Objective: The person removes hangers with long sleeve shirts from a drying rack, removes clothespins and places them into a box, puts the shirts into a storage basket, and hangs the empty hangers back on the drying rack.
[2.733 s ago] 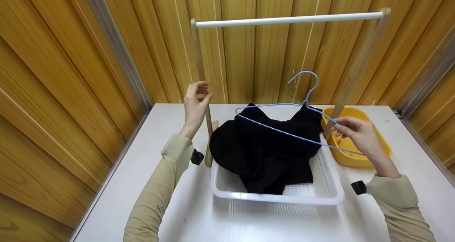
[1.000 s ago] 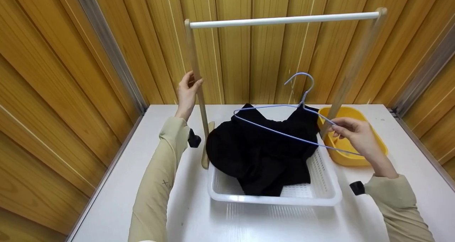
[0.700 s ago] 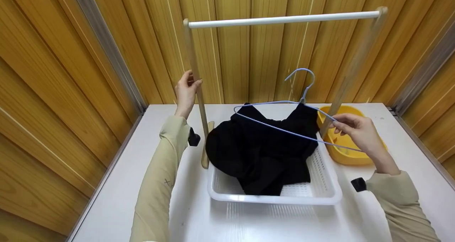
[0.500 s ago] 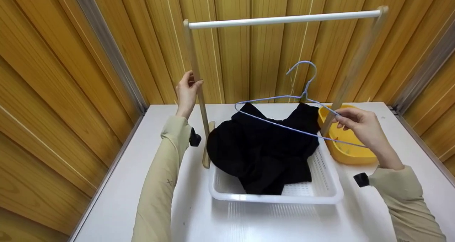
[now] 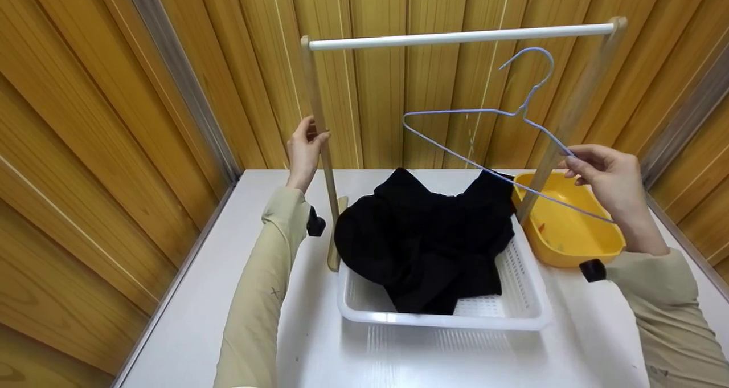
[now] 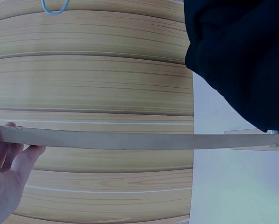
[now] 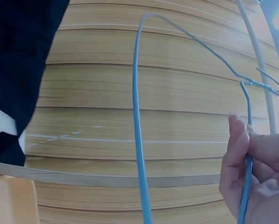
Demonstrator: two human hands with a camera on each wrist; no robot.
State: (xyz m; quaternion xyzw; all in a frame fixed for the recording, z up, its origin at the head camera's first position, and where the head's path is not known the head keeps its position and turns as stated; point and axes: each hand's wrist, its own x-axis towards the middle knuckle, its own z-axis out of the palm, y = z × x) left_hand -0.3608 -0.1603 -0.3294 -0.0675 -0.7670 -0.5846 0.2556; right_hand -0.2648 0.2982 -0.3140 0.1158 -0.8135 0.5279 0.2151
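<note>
My right hand (image 5: 618,186) pinches a blue wire hanger (image 5: 450,111) by its right shoulder, between thumb and fingers. The hanger is raised, its hook upward and just below the white top bar (image 5: 461,37) of a clothes rack in the head view. In the right wrist view the hanger wire (image 7: 138,126) carries no garment. My left hand (image 5: 306,151) grips the rack's left wooden post (image 5: 314,92), thumb in front and fingers partly hidden behind. Below the hanger, a black garment (image 5: 427,234) lies bunched in a white basket (image 5: 444,319).
A yellow tub (image 5: 564,257) stands at the right, beside the basket, with small bits inside. The rack's right post (image 5: 584,86) rises next to the tub. Wood-patterned panels (image 5: 376,103) enclose the white table (image 5: 307,354) behind and at both sides.
My left hand has moved to the rack's post and holds it. My right hand has lifted the hanger up and to the right, away from the black garment.
</note>
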